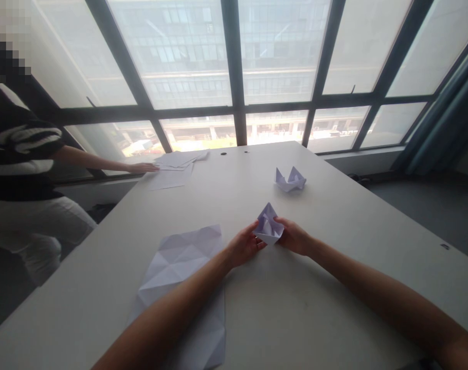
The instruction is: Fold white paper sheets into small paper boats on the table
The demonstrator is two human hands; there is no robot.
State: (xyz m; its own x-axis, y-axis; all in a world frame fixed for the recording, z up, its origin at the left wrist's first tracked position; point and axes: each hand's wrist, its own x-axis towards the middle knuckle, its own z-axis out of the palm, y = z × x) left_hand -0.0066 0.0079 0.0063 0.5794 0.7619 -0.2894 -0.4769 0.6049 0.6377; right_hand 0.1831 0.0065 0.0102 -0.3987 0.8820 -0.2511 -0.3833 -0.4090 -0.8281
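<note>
1. Plainly, the creased sheet [187,257] lies nearest, partly hidden by the left forearm [168,311]; a dragging arm could shift or crumple it.
2. Just beyond and right of the creased sheet, the folded paper piece [270,239] is held between both hands: fingers of the left hand [244,246] grip one side, those of the right hand [293,237] the other. Squeezing hard or pulling unevenly could buckle its walls or tear a fold.
3. Farther beyond and right of the creased sheet sits a second folded piece [290,183]; probably light, it might topple if brushed.
4. Farthest, beyond the creased sheet, loose sheets [168,179] overlap on the counter [334,216]; a careless sweep by the co-worker's hand [142,167] could scatter them.
</note>
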